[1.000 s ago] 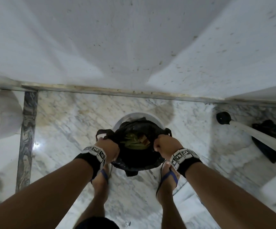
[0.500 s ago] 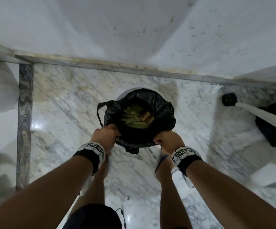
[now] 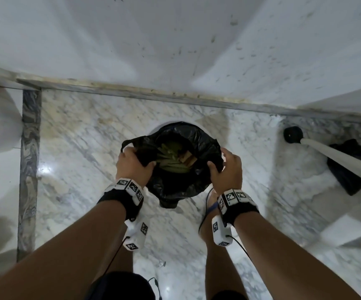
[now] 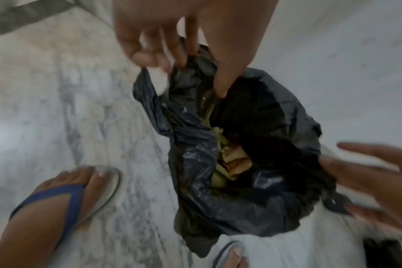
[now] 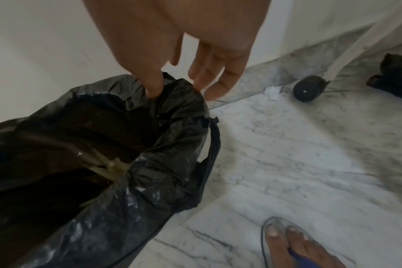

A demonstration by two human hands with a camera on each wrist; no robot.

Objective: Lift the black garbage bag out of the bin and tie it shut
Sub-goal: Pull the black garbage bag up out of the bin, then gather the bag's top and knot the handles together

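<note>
Head view: my left hand has its fingers curled round the left rim of the black garbage bag; my right hand pinches the right rim, thumb inside. The bag hangs over the marble floor, the white bin just behind it. Against half a second ago, both hands sit farther apart on the rim.

Left wrist view: fingers bunch the plastic; green scraps lie inside.

Right wrist view: thumb hooks the rim, other fingers loosely extended. A black caster stands near the wall.
</note>
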